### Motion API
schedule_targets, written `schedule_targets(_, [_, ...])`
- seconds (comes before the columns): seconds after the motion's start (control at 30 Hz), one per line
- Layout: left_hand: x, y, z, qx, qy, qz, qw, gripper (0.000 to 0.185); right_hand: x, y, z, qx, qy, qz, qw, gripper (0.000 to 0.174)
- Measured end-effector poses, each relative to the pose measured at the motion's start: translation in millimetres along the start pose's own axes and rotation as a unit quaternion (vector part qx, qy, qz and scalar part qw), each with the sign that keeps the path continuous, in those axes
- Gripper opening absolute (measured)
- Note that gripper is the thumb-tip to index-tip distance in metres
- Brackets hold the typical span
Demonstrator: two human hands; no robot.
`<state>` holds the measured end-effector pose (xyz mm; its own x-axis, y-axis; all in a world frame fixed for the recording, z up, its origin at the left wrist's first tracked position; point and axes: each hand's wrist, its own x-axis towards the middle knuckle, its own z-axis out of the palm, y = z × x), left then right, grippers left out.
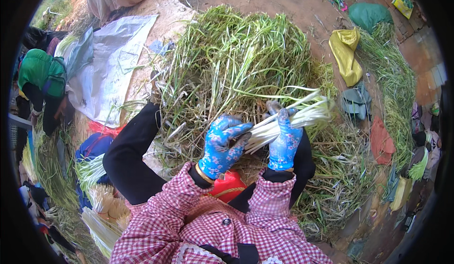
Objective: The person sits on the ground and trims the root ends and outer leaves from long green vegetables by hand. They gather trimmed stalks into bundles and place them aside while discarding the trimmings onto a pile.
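My right hand point(283, 139), in a blue flowered work glove with dirty fingertips, is closed around a bunch of long white-and-green stalks point(305, 115), perhaps garlic shoots or chives. The bunch slants up to the right. At its lower left end is my left hand point(225, 143), gloved alike, its thumb and fingers curled near the stalk ends; whether it pinches any stalk cannot be told. Beyond both hands rises a large heap of green and dry leafy stalks point(241, 58). A red cloth or bag point(227, 186) lies between my legs.
Tied bundles of pale stalks point(106, 207) lie at my left beside a blue cloth point(93, 147). A white plastic sheet point(106, 61) covers ground at the upper left, where a person in green point(42, 72) bends. Yellow sack point(345, 56) and more leafy piles point(390, 76) lie at the right.
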<state>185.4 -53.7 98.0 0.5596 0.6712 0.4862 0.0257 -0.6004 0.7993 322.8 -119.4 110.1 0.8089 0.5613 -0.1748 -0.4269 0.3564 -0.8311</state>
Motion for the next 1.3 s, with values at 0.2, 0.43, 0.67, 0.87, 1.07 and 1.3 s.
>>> schedule_targets(0.2, [-14, 8, 37, -0.455, -0.078, -0.262, 0.847, 0.025, 4, -7, -14, 0.233, -0.051, 0.027, 0.971, 0.036])
schedule_targets(0.43, [13, -122, -1, -0.165, 0.123, -0.339, 0.918, 0.032, -4, -95, -40, 0.529, -0.306, 0.016, 0.791, 0.022])
schedule_targets(0.67, [20, -176, 20, 0.181, -0.177, -0.248, 0.935, 0.027, -40, -197, -21, 0.529, -0.378, -0.169, 0.74, 0.01])
schedule_targets(0.87, [16, -138, -31, -0.162, 0.023, -0.337, 0.927, 0.032, -13, -85, -13, 0.501, -0.322, -0.068, 0.801, 0.015])
schedule_targets(1.07, [16, -54, -58, -0.386, 0.106, -0.246, 0.883, 0.025, -8, -13, -7, 0.542, -0.318, 0.051, 0.776, 0.022])
schedule_targets(1.3, [30, -35, -35, -0.359, 0.124, -0.393, 0.837, 0.023, -5, -27, -23, 0.505, -0.26, -0.026, 0.822, 0.016])
